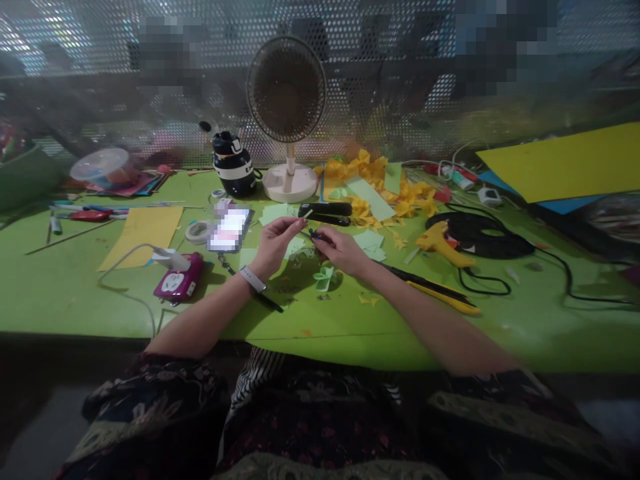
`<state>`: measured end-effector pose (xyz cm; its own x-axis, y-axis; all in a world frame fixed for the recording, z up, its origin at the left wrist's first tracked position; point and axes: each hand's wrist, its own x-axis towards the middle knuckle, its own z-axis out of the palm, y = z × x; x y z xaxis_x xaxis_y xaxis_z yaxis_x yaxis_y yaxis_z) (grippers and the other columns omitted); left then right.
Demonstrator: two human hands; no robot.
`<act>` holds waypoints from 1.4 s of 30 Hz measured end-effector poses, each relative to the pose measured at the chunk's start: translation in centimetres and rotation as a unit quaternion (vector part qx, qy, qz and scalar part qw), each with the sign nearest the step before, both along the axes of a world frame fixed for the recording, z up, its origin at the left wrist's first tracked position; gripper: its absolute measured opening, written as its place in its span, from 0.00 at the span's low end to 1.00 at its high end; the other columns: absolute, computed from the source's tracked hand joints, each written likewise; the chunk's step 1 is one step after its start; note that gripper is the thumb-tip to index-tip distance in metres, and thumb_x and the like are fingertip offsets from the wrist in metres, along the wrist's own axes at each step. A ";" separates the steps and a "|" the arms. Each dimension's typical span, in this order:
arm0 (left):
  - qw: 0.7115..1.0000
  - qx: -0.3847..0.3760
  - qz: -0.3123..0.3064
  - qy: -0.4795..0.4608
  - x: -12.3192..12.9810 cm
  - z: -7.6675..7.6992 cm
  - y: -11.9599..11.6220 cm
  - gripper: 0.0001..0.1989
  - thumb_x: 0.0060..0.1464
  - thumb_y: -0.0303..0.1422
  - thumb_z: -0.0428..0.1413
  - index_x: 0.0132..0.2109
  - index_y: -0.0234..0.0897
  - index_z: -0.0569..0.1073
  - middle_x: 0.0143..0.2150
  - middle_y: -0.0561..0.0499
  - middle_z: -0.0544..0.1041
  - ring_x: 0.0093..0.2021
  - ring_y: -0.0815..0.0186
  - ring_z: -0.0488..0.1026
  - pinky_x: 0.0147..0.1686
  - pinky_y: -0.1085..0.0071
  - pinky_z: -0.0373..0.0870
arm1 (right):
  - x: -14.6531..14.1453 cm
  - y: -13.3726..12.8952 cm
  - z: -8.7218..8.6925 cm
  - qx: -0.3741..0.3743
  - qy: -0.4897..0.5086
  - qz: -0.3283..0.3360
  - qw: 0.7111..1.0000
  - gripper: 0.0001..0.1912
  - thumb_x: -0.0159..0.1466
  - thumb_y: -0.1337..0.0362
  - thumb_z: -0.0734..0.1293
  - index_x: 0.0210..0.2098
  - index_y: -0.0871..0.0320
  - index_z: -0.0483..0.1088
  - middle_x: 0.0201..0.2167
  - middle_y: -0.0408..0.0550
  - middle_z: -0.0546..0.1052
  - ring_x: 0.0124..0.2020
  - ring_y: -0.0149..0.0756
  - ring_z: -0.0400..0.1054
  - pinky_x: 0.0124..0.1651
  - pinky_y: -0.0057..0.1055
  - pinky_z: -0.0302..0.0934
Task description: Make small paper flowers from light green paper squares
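Near the middle of the green table, my left hand (pixel 274 245) pinches a thin pale strip (pixel 309 214) between thumb and fingertips. Close beside it, my right hand (pixel 341 249) is closed around a small dark object (pixel 315 234), mostly hidden by the fingers, so its kind cannot be made out. Both hands are raised a little over the tabletop, their fingertips almost meeting. A pale green paper flower (pixel 325 277) lies just below them. Pale green paper pieces (pixel 369 244) are scattered around, and a black stapler (pixel 326 213) lies right behind the fingers.
A phone (pixel 229 230), tape roll (pixel 198 231) and purple power adapter (pixel 179 277) are on the left. Behind stand a black bottle (pixel 234 167) and a fan (pixel 289 183). Orange paper pieces (pixel 367 167) heap at the back; a yellow glue gun (pixel 443 245) and yellow-handled cutter (pixel 443 298) lie right.
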<state>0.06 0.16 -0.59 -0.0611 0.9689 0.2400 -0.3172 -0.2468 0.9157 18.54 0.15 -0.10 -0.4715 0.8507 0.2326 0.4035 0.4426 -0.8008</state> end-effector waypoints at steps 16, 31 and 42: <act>1.000 0.008 0.000 0.003 0.1 -0.1 0.0 0.14 0.43 0.40 0.72 0.34 0.37 0.83 0.34 0.50 0.83 0.36 0.69 0.78 0.46 0.67 0.74 | 0.0 -0.2 -0.2 0.030 -0.010 -0.006 0.999 0.07 0.70 0.58 0.62 0.40 0.54 0.66 0.26 0.41 0.74 0.25 0.36 0.72 0.34 0.35 0.67; 1.000 -0.007 -0.008 -0.027 0.1 0.0 0.0 0.14 0.39 0.40 0.74 0.31 0.38 0.82 0.33 0.51 0.83 0.35 0.69 0.78 0.45 0.68 0.76 | 0.0 0.0 -0.4 0.039 0.016 -0.032 0.999 0.12 0.68 0.53 0.65 0.41 0.56 0.66 0.36 0.48 0.78 0.31 0.38 0.75 0.36 0.35 0.69; 1.000 0.002 0.009 -0.008 0.1 -0.1 0.1 0.12 0.42 0.38 0.73 0.33 0.38 0.82 0.34 0.50 0.83 0.36 0.68 0.78 0.47 0.66 0.75 | 0.1 0.1 -0.1 0.035 -0.016 -0.017 0.999 0.11 0.72 0.55 0.61 0.39 0.55 0.67 0.29 0.45 0.76 0.29 0.36 0.73 0.37 0.34 0.67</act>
<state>0.14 0.27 -0.72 -0.0819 0.9668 0.2420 -0.3273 -0.2554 0.9098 18.66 0.25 -0.16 -0.4502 0.8490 0.2766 0.4451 0.4819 -0.7548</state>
